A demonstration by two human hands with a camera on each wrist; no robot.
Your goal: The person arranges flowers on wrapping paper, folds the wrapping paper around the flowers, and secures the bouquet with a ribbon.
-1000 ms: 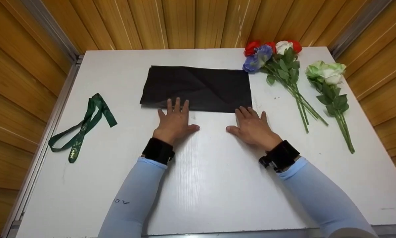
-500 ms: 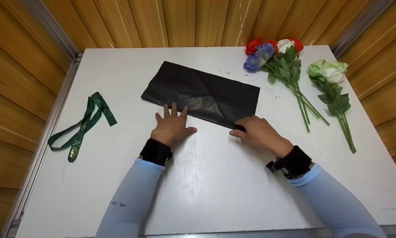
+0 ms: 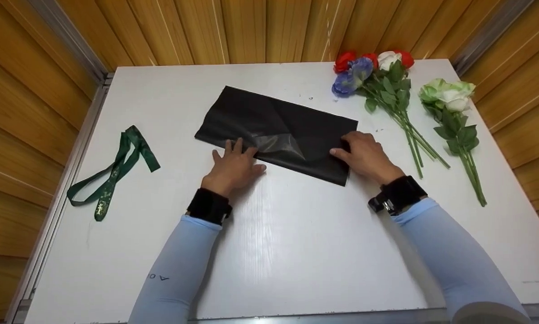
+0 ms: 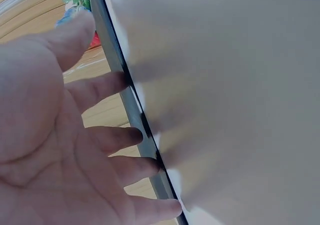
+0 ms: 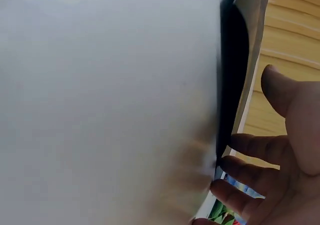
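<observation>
Wood-patterned panels (image 3: pixel 269 31) wall in the back and both sides of a white table (image 3: pixel 296 252), whose front rail runs along the bottom of the head view. Between the two blue sleeves (image 3: pixel 172 270), a wide stretch of tabletop reaches from the front rail to the work; the ends of both sleeves are cut off by the frame.

Past them, a black sheet (image 3: pixel 305 128) lies flat and slanted near the middle, its right end nearer the person than its left. Bare white surface shows behind its far edge and between its right edge and the flower stems.

At the back right lies a mixed bunch of flowers (image 3: pixel 388 90), red blooms partly hidden behind purple and white ones; beside it is a green-and-white flower (image 3: pixel 449 94). A green ribbon (image 3: pixel 113 175) lies looped well to the left, its gold lettering too small to read.

Both wrist views are mostly blurred white surface. The left hand (image 3: pixel 231 170) has its fingers spread, tips touching the sheet's near edge. The right hand (image 3: pixel 368 155) is at the sheet's right edge, thumb held apart from bent fingers; how firmly they press, I cannot tell.
</observation>
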